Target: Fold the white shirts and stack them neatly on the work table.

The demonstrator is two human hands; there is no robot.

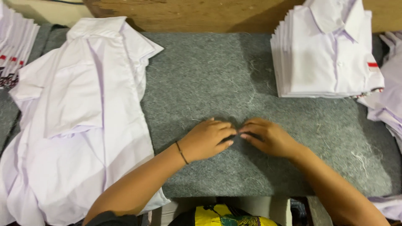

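Observation:
My left hand (208, 139) and my right hand (266, 136) rest palm down on a grey felt pad (217, 75), fingertips nearly touching at its middle. Both have fingers curled loosely and hold nothing that I can see. A thin dark band circles my left wrist. To the left lies a heap of unfolded white shirts (79, 113), its edge draped over the pad. At the back right stands a neat stack of folded white shirts (328, 54) with collars up and a small red tag on one sleeve.
More white garments (387, 104) spill over the pad's right edge. Another stack of folded white pieces (14, 37) sits at the far left. A wooden board (201, 14) runs along the back. A yellow patterned item (226, 215) shows below the pad's front edge.

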